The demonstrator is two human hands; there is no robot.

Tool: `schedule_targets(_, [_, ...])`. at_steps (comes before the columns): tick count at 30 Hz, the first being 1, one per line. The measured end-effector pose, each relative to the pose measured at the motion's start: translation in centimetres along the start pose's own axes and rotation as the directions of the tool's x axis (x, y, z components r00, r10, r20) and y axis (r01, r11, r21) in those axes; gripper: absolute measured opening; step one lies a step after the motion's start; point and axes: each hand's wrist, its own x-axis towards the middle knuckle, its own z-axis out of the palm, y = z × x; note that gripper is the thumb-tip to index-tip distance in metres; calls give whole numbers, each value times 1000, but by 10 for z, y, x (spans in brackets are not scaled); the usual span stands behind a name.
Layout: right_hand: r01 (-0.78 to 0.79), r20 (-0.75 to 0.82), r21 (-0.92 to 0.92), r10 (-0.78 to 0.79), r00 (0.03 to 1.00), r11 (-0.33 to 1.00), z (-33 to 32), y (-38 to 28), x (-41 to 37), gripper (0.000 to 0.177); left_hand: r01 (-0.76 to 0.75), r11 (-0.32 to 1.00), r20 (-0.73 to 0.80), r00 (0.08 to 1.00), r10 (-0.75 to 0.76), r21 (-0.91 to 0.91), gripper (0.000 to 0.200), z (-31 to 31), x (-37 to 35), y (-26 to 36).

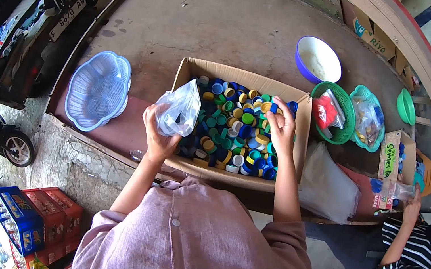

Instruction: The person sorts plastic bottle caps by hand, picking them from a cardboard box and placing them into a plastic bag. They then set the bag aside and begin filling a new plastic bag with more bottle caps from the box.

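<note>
My left hand (156, 134) is closed around a clear plastic bag (180, 111), held up at the left side of a cardboard box (209, 171). Several bottle caps (225, 127) in blue, green, yellow and white fill the box loosely. Over the box's right part is my right hand (284, 130), its thumb and fingers curved about a small blue cap (274, 108). What lies inside the bag is hard to make out through its creases.
Left of the box sits a light blue basket (98, 92). A purple-and-white bowl (319, 60), a green basket (348, 119) and a teal basket (384, 121) stand to the right. Flat plastic bags (327, 186) lie near a co-worker's hand (412, 206), which holds another clear bag.
</note>
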Motion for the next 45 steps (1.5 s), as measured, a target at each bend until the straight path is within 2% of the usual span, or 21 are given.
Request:
schedule_targets(2, [178, 13, -525, -201, 979, 832, 0, -16, -1, 30, -3, 1000, -5, 1000, 3, -1, 72, 0, 0, 0])
schedule_targets(4, [139, -9, -591, -179, 984, 795, 3, -18, 0, 36, -6, 1000, -11, 1000, 6, -1, 72, 0, -1, -1])
schedule_targets(6, [59, -116, -303, -99, 988, 951, 22, -34, -2, 41, -28, 1000, -22, 999, 28, -3, 72, 1, -2, -3])
schedule_targets(10, [285, 29, 13, -286, 958, 958, 83, -80, -16, 29, -43, 999, -13, 999, 43, 16, 70, 0, -1, -3])
schedule_targets(12, [500, 206, -116, -472, 857, 858, 110, -92, -16, 25, -21, 1000, -18, 1000, 21, -23, 70, 1, -2, -3])
schedule_targets(13, [509, 343, -196, -427, 836, 838, 120, -98, -17, 23, -2, 998, -26, 1000, 0, -61, 70, 2, -2, -3])
schedule_targets(14, [589, 482, -356, -398, 781, 725, 125, -98, -20, 22, -60, 996, 47, 997, 57, 63, 69, -4, -5, -8])
schedule_targets(16, [615, 575, -473, -308, 758, 631, 130, -90, -26, 23, -15, 999, 54, 998, 12, 48, 69, -2, -9, -13])
schedule_targets(20, [507, 356, -288, -401, 844, 812, 99, -96, -13, 23, -9, 1000, -28, 1000, 9, -7, 75, 4, -9, -16])
schedule_targets(22, [282, 233, -377, -205, 951, 882, 63, -102, -11, 19, -3, 1000, -25, 1000, 3, -28, 75, 3, -10, -16])
schedule_targets(24, [69, 174, -759, 99, 980, 647, 13, -84, -20, 15, -3, 999, -29, 1000, 2, -50, 75, 3, -8, -17])
schedule_targets(26, [-4, 102, -947, 316, 943, 320, -21, -73, -36, 14, -7, 999, -11, 1000, 7, -35, 76, 2, -8, -14])
schedule_targets(29, [29, 125, -970, 393, 911, 242, -34, -65, -62, 15, -24, 999, 7, 1000, 25, -23, 76, 1, -6, -9])
schedule_targets(33, [-23, 107, -955, 417, 902, 295, -29, -68, -71, 17, -42, 999, 16, 999, 42, 8, 74, 0, -4, -8])
schedule_targets(35, [-224, 122, -589, 360, 925, 776, -21, -85, -67, 15, -30, 1000, 17, 999, 30, -10, 73, -1, -2, -3])
schedule_targets(37, [-119, 158, -243, 160, 974, 963, -4, -90, -66, 12, -67, 998, 18, 998, 67, 0, 71, -1, 2, 1])
schedule_targets(38, [-99, 139, -90, 111, 984, 991, 10, -96, -63, 12, -87, 996, 20, 996, 87, -6, 71, -1, 3, 2])
schedule_targets(40, [83, 153, -69, -72, 986, 994, 41, -106, -54, 12, -92, 995, 43, 995, 91, 23, 70, -3, 4, 4])
schedule_targets(42, [297, 140, -250, -269, 953, 922, 83, -114, -39, 12, -102, 994, 17, 995, 102, 27, 70, -1, 2, 2])
schedule_targets(44, [479, 254, -464, -406, 878, 745, 119, -102, -28, 12, -94, 996, 21, 995, 94, 3, 69, -1, 3, 2])
schedule_targets(45, [462, 353, -519, -311, 882, 720, 131, -93, -30, 11, -93, 995, 38, 995, 92, 20, 68, -3, 4, 1])
